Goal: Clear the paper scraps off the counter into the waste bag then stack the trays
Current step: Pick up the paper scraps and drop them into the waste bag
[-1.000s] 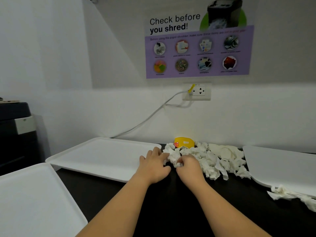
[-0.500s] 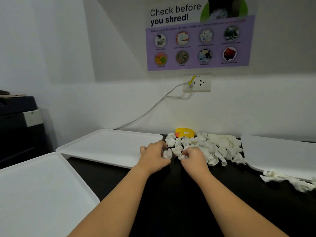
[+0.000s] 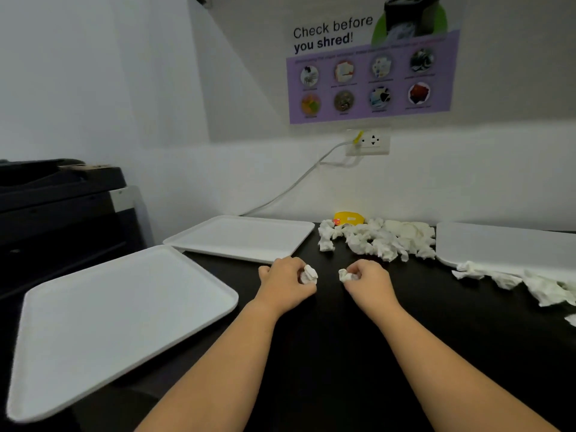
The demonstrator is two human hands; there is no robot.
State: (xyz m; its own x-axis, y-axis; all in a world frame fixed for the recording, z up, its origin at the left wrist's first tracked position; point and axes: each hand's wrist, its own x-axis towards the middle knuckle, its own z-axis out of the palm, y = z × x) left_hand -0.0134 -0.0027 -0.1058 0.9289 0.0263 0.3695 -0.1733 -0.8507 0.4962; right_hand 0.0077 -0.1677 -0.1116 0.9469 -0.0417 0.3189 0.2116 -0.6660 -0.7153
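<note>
Left hand point(image 3: 285, 283) grips a crumpled white paper scrap point(image 3: 308, 275); right hand point(image 3: 367, 280) grips another point(image 3: 345, 275) — both above the black counter point(image 3: 327, 353). Remaining scrap pile point(image 3: 378, 240) lies between two white rectangular trays point(image 3: 243, 236) point(image 3: 505, 244).

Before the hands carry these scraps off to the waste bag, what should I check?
1. Left hand grips a scrap: ok.
2. Right hand grips a scrap: ok.
3. Waste bag in sight: not ok, none in view.
4. Counter cleared: not ok; a scrap pile lies by the wall, more scraps at the right tray.
5. Trays stacked: not ok; near tray and far tray lie separately.
6. Yellow object behind the pile, scrap or not: cannot tell.
</note>
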